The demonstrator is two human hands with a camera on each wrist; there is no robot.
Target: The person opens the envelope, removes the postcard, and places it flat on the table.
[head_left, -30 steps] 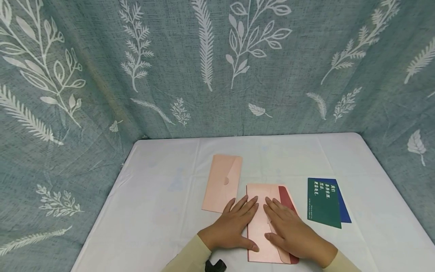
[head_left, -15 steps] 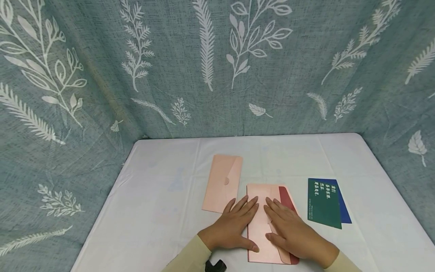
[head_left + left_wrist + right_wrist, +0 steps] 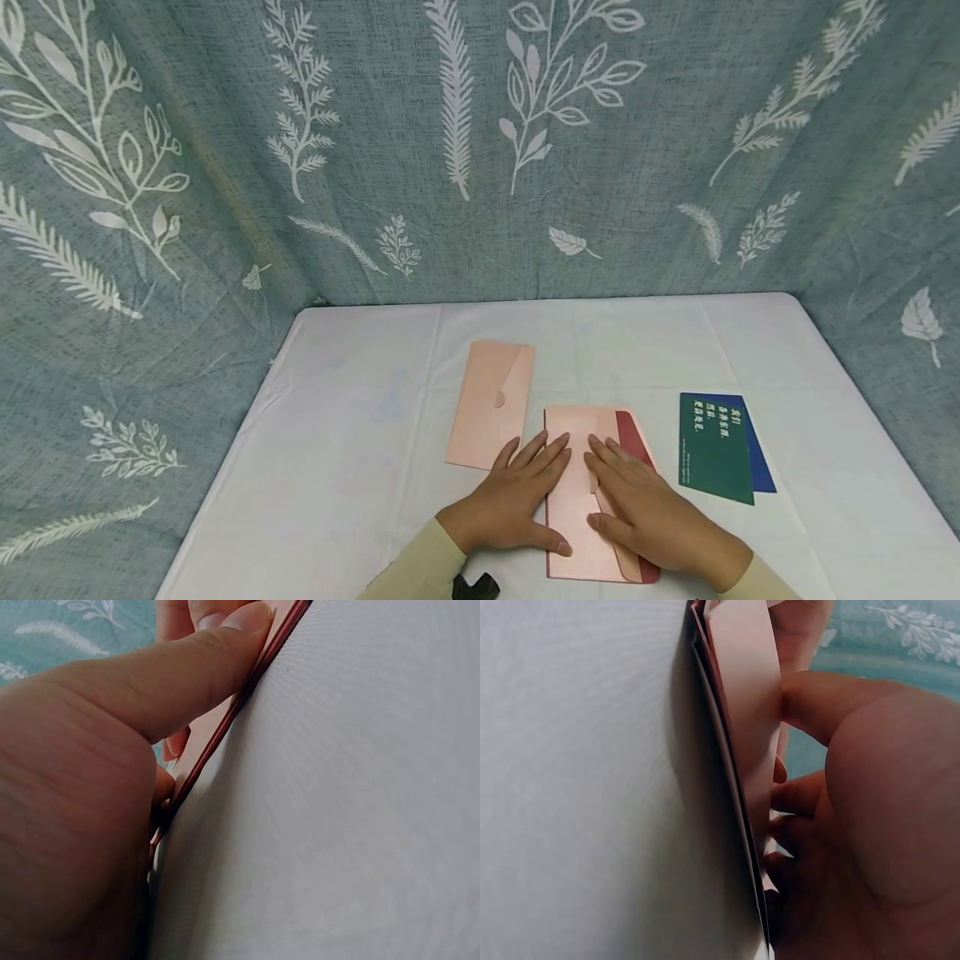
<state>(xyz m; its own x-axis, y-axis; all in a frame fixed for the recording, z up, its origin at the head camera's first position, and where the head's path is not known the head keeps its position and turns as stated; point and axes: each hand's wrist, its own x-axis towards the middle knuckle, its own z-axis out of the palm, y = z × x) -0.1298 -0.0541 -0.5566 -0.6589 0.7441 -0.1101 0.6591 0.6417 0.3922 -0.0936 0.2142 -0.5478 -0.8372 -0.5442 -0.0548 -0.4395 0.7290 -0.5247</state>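
A pink envelope (image 3: 576, 483) with a red inner lining lies on the white table, long side pointing away from me. My left hand (image 3: 512, 504) rests on its left side with straight, spread fingers. In the left wrist view, the left thumb (image 3: 187, 675) touches the envelope's pink face beside its dark red edge. My right hand (image 3: 651, 508) lies on the right side, over the flap, also with straight fingers. The right wrist view shows the flap (image 3: 746, 690) standing slightly off the layers beneath, near the right thumb (image 3: 840, 701). What is inside the envelope is hidden.
Behind my left hand lies a second pink envelope (image 3: 487, 400), its flap down. To the right, a green card (image 3: 708, 467) with white lettering overlaps a blue card (image 3: 763, 471). A black object (image 3: 476, 587) shows by the left sleeve. A green leaf-patterned curtain (image 3: 420, 150) surrounds the table.
My right hand has slid very slightly to the right over the flap, and a little more of the envelope shows between the hands. The left hand has stayed in place.
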